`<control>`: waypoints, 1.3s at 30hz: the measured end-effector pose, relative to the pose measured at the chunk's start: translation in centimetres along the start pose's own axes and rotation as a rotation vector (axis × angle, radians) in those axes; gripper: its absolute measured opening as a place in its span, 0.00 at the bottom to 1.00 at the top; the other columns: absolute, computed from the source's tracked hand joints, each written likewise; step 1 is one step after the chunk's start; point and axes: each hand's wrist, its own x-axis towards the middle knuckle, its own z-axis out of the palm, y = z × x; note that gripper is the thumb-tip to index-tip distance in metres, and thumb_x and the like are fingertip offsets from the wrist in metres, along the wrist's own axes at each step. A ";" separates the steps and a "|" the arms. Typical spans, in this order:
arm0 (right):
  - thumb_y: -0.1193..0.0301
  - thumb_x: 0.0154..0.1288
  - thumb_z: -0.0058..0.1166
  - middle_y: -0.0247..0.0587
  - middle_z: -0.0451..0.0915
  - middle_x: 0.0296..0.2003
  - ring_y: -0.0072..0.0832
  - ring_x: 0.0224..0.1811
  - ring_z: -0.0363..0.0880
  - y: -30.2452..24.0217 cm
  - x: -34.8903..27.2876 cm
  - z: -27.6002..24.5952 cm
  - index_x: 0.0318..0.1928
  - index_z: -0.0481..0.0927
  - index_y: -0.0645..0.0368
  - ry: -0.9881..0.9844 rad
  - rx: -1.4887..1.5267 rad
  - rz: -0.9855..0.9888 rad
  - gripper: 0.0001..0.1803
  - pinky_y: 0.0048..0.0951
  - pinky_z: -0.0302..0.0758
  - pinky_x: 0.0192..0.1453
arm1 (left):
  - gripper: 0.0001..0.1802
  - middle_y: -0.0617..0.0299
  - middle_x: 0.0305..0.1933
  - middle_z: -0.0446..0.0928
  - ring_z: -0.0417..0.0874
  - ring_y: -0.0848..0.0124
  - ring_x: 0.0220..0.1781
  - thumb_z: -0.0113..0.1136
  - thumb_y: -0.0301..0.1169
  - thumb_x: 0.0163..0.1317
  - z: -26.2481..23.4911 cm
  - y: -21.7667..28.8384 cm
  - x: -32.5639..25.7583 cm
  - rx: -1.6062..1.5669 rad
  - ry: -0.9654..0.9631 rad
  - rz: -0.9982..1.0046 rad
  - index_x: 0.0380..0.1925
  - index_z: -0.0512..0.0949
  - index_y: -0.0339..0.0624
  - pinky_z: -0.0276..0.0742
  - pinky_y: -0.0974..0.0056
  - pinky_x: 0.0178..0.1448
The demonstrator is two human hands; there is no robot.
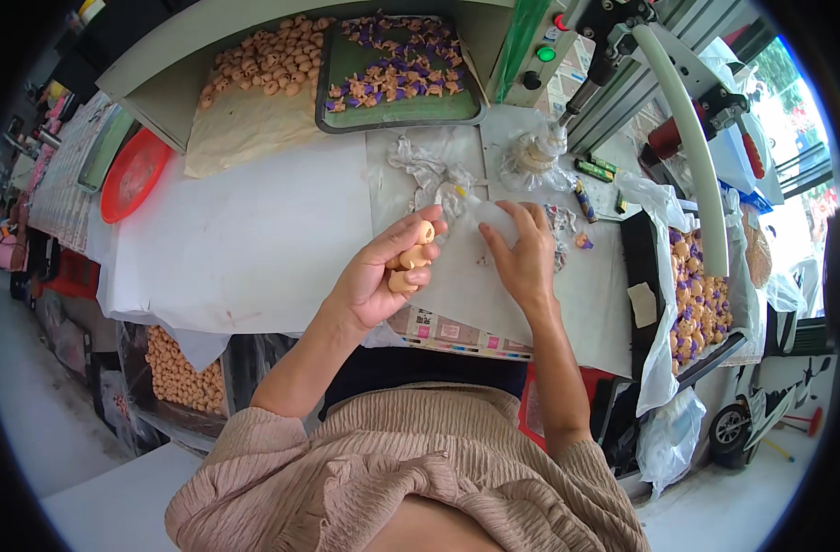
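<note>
Beside my flat, open right hand (525,258), just to its left: left hand (388,276) clamped on small peach pieces (411,258), nearer them.

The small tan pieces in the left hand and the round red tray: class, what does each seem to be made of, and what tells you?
Tan pieces in the left hand: probably moulded plastic or rubber; matte, uniform colour, identical rounded shapes. Red tray: likely plastic; smooth, slightly glossy, evenly coloured with a thin rim.

Left hand (383,276) clutches peach toy pieces (411,258); right hand (523,258) presses white sheet (493,294).
</note>
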 end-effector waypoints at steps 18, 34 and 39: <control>0.68 0.57 0.67 0.32 0.77 0.33 0.17 0.29 0.72 -0.7 -4.4 -1.5 0.46 0.75 0.60 0.047 0.951 0.618 0.19 0.19 0.67 0.30 | 0.20 0.63 0.46 0.74 0.75 0.78 0.39 0.56 0.33 0.68 -2.7 -2.0 1.3 0.186 0.072 -0.057 0.57 0.72 0.37 0.70 0.76 0.29; 0.64 0.54 0.71 0.32 0.77 0.35 0.19 0.36 0.75 -0.2 -5.3 -1.1 0.43 0.78 0.63 0.112 0.532 0.299 0.22 0.20 0.72 0.39 | 0.18 0.65 0.41 0.75 0.75 0.79 0.35 0.57 0.33 0.67 -4.6 -3.3 2.1 0.281 0.091 -0.043 0.55 0.74 0.40 0.66 0.76 0.25; 0.64 0.54 0.71 0.32 0.77 0.34 0.18 0.35 0.75 -0.3 -5.3 -1.1 0.43 0.78 0.63 0.127 0.561 0.317 0.21 0.20 0.72 0.38 | 0.18 0.65 0.41 0.75 0.76 0.79 0.35 0.58 0.33 0.66 -4.5 -3.3 2.0 0.264 0.093 -0.057 0.54 0.74 0.40 0.67 0.76 0.26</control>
